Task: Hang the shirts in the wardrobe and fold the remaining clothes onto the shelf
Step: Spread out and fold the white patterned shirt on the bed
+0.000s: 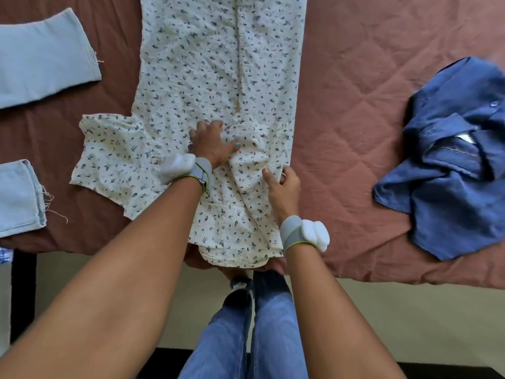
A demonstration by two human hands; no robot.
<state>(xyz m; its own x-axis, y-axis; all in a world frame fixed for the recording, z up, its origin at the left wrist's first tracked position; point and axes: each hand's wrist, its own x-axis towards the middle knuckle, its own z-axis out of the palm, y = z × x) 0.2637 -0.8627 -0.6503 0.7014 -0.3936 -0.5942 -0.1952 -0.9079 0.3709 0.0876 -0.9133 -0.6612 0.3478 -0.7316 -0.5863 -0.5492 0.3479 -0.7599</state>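
Left hand flat, pressing crinkled floral dress. Right hand pinching folded sleeve edge. Quilted brown cover; blue denim shirt crumpled at right.

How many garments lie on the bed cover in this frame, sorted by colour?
White with dark floral print: 1, the floral garment under the left hand and right hand
Dark blue: 1, the crumpled denim shirt
Light blue: 2 visible pieces, an upper piece and a lower piece; cut off by the frame edge, possibly one garment
Total: 4 at most
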